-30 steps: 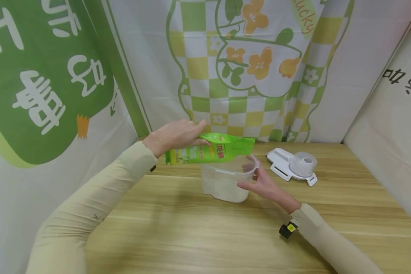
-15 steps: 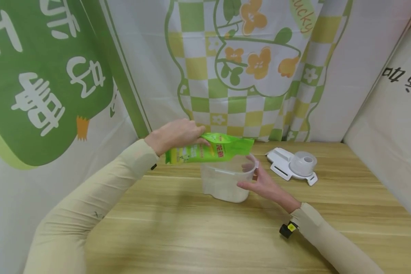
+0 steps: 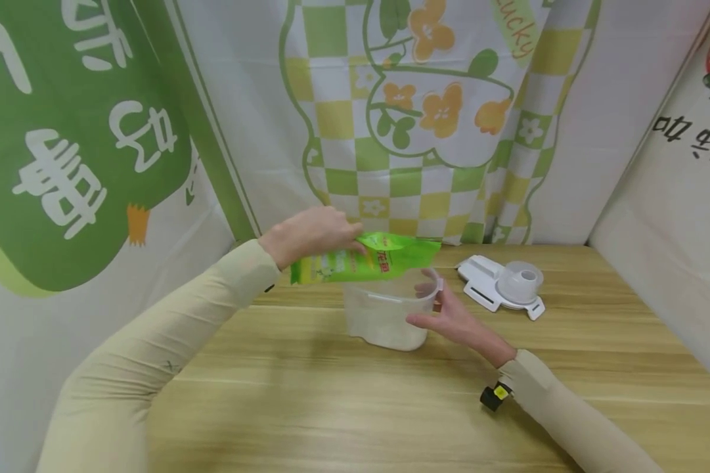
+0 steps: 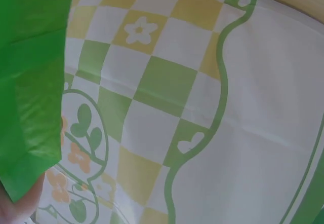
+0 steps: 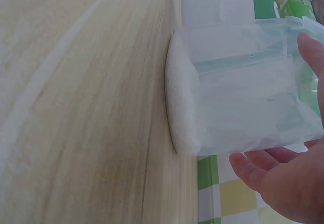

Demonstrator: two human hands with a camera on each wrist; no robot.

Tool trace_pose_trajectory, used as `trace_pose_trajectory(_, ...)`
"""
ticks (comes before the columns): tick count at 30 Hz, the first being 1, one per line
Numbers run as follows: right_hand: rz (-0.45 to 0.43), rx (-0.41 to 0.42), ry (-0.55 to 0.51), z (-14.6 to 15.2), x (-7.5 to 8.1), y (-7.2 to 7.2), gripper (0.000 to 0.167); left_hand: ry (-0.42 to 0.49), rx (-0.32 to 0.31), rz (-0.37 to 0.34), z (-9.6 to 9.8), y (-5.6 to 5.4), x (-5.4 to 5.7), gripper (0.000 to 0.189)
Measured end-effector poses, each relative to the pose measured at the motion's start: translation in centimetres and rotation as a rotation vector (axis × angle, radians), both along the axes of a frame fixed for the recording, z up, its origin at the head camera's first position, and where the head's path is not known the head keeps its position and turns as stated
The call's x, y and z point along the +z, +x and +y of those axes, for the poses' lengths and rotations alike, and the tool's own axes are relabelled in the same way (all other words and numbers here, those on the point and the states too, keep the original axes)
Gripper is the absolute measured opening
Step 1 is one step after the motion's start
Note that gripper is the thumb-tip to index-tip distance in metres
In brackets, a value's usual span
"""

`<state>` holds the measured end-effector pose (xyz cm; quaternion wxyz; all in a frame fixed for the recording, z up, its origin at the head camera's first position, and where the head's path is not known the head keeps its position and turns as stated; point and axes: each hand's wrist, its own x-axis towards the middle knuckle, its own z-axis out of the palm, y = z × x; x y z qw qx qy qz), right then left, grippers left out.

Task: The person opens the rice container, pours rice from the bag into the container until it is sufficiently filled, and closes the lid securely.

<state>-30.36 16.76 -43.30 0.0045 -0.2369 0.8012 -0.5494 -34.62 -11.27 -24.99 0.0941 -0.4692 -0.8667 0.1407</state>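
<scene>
My left hand (image 3: pixel 314 234) grips a green plastic food bag (image 3: pixel 397 260) from above. The bag lies nearly level, its right end over the mouth of a clear plastic storage container (image 3: pixel 385 320). Part of the bag fills the left edge of the left wrist view, with a bit of finger below it. The container stands upright on the table, and my right hand (image 3: pixel 452 320) holds its right side, thumb in front and fingers behind. White fine grains (image 5: pixel 181 102) form a layer at the container's bottom in the right wrist view. No falling stream is clearly visible.
A white lid (image 3: pixel 483 277) with a clear round cup (image 3: pixel 519 284) lies on the wooden table (image 3: pixel 331 407), right of the container. Behind the table hangs a checked, flowered cloth (image 3: pixel 384 177). Printed cloth walls stand on both sides.
The view has shifted slightly. My left hand and the bag have edged a little to the right relative to the container. My right hand keeps its hold on the container.
</scene>
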Motion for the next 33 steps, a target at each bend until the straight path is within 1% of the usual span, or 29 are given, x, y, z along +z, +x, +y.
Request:
trace_pose_trajectory(3,-0.001,-0.006,0.000,0.0,-0.1,0.0,0.095,0.004,-0.019,0.023,0.1,0.0,-0.4,0.042)
trace_pose_trajectory(6,0.006,-0.007,-0.002,0.0,-0.1,0.0,0.094,0.014,-0.011,0.025,0.3,-0.1,-0.6,0.042)
trace_pose_trajectory(11,-0.010,0.000,-0.003,0.0,-0.1,0.1,0.094,0.018,0.017,-0.017,0.3,-0.2,-0.5,0.044)
trace_pose_trajectory(13,-0.022,-0.002,0.002,0.0,-0.1,0.2,0.094,0.013,0.033,-0.031,0.2,-0.1,-0.4,0.045)
trace_pose_trajectory(14,-0.027,-0.006,0.002,-0.1,-0.1,0.2,0.095,0.010,0.037,-0.025,0.2,-0.1,-0.2,0.046)
trace_pose_trajectory(16,-0.022,-0.007,0.004,-0.1,0.0,0.2,0.096,0.004,0.046,0.002,0.2,-0.1,0.1,0.047)
trace_pose_trajectory(20,-0.014,0.004,-0.004,0.0,0.2,0.2,0.096,-0.014,0.040,0.073,0.0,0.0,0.8,0.047)
trace_pose_trajectory(24,-0.016,0.011,-0.004,-0.1,0.4,0.1,0.096,-0.028,0.036,0.095,-0.1,0.0,1.3,0.047)
trace_pose_trajectory(28,-0.011,0.006,0.000,-0.1,0.5,0.1,0.095,-0.042,0.036,0.104,-0.1,0.1,1.5,0.048)
trace_pose_trajectory(33,-0.007,0.002,0.003,-0.1,0.4,0.2,0.095,-0.069,0.045,0.082,0.2,0.3,1.6,0.049)
